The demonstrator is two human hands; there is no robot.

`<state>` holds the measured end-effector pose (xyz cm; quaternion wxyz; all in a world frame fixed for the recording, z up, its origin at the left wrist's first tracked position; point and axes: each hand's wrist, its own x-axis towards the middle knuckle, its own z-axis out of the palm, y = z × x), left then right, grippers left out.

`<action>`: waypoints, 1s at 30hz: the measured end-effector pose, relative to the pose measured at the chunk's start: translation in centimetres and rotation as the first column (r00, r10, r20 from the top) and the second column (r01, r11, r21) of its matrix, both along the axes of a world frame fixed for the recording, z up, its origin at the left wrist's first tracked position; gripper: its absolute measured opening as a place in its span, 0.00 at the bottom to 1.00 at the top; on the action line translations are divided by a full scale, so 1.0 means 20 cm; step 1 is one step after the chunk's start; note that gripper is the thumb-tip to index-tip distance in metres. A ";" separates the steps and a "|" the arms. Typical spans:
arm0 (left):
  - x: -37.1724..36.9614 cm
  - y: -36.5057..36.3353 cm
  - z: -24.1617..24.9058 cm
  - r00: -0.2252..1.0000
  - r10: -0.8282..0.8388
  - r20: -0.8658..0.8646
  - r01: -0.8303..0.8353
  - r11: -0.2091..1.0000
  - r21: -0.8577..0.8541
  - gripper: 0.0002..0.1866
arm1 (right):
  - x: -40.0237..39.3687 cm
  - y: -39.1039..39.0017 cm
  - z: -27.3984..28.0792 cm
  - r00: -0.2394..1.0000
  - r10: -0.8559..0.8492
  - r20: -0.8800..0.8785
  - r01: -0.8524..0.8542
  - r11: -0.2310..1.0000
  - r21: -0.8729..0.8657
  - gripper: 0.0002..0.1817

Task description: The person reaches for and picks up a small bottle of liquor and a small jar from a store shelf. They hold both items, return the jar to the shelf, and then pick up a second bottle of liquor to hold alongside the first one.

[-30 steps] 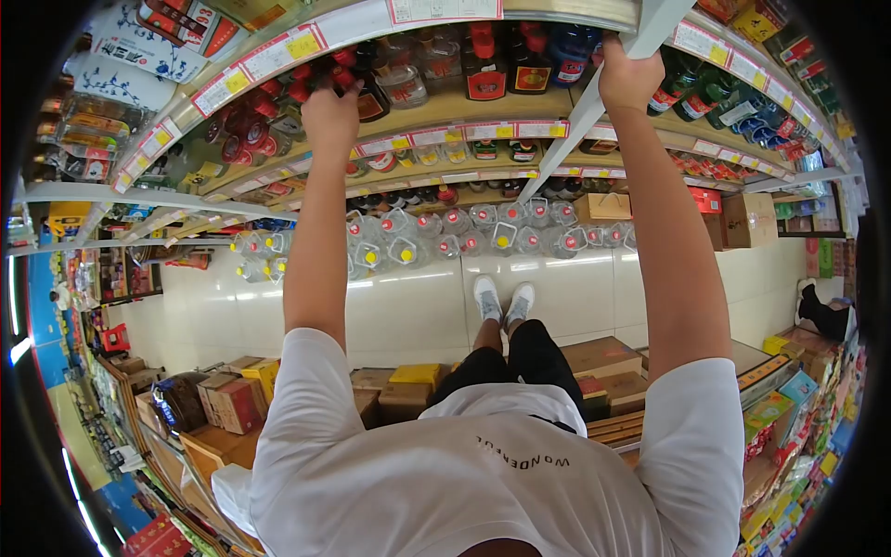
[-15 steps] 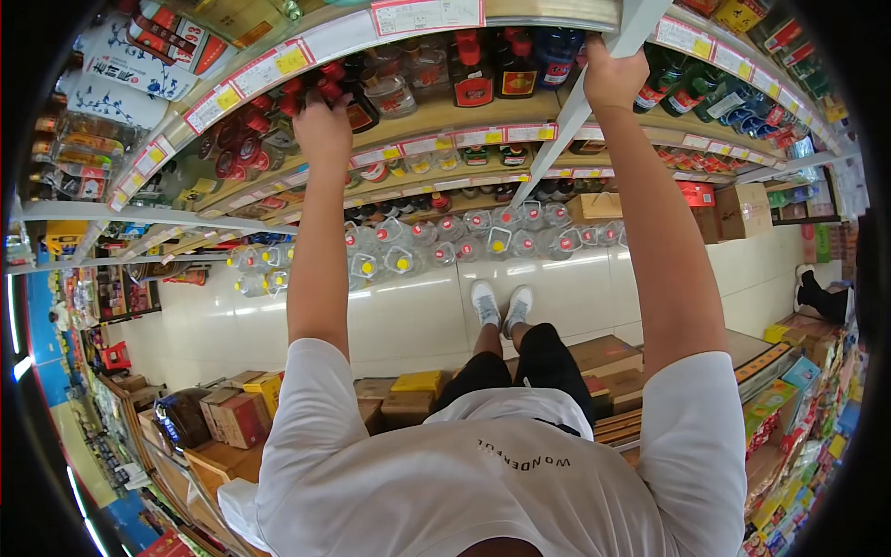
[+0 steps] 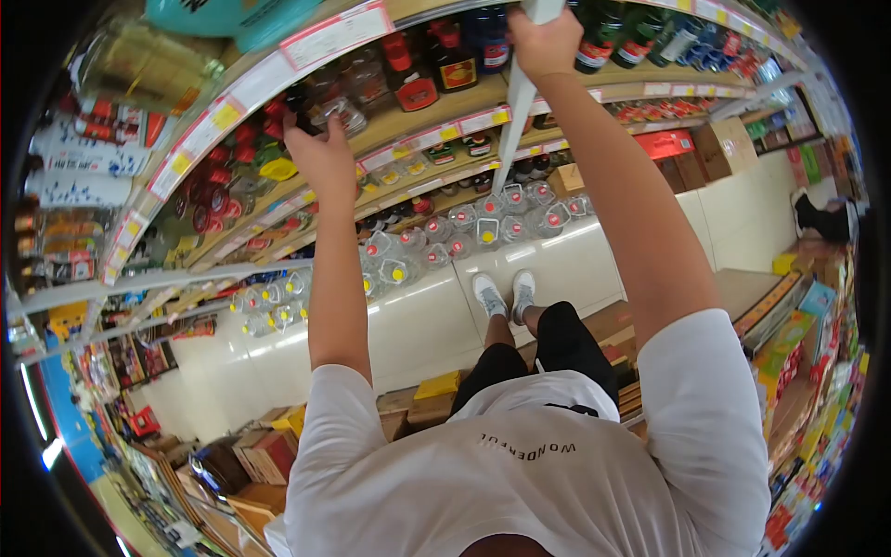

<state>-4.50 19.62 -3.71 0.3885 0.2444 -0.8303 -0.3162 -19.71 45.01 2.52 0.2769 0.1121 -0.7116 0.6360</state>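
My left hand [image 3: 320, 156] reaches in among the bottles on the upper shelf, thumb and fingers apart. Its thumb is right at a clear glass bottle [image 3: 345, 113], and its fingertips are beside red-capped bottles [image 3: 245, 139]. Further right on that shelf stand a red-labelled bottle [image 3: 408, 79] and a dark bottle with a yellow-and-red label [image 3: 453, 60]. My right hand [image 3: 546, 46] is wrapped round the white shelf post [image 3: 516, 116]. Just right of it are green bottles [image 3: 599, 42].
Lower shelves with price tags [image 3: 445, 135] hold more bottles. Large clear jugs [image 3: 487, 230] stand on the tiled floor [image 3: 408, 325] before my feet. Behind me are cartons [image 3: 434, 408] and stacked goods. A cardboard box [image 3: 726, 147] stands at right, with another person's dark-clothed leg [image 3: 824, 218] beyond.
The view has turned, shifting the shelf and post leftward. My left hand, earlier closed at a red-capped bottle, now has thumb and fingers apart. My right hand stays on the post.
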 end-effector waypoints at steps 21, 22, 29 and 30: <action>-0.07 -0.01 -0.11 0.992 -0.086 0.092 0.116 0.909 -0.400 0.20 | -0.09 0.00 -0.09 1.000 -0.006 0.030 0.006 1.000 0.022 0.19; -0.07 0.00 -0.12 0.987 -0.133 0.089 0.153 0.948 -0.278 0.20 | -0.09 0.00 -0.09 0.998 0.003 0.069 -0.004 1.000 0.019 0.20; -0.07 0.00 -0.12 0.975 -0.203 0.093 0.206 0.978 -0.020 0.19 | -0.06 0.01 -0.04 1.000 -0.021 0.000 0.021 0.998 0.061 0.18; -0.07 -0.03 -0.13 0.973 -0.203 0.106 0.206 0.978 -0.020 0.19 | -0.05 0.01 -0.03 0.999 -0.042 -0.016 0.043 0.996 0.083 0.19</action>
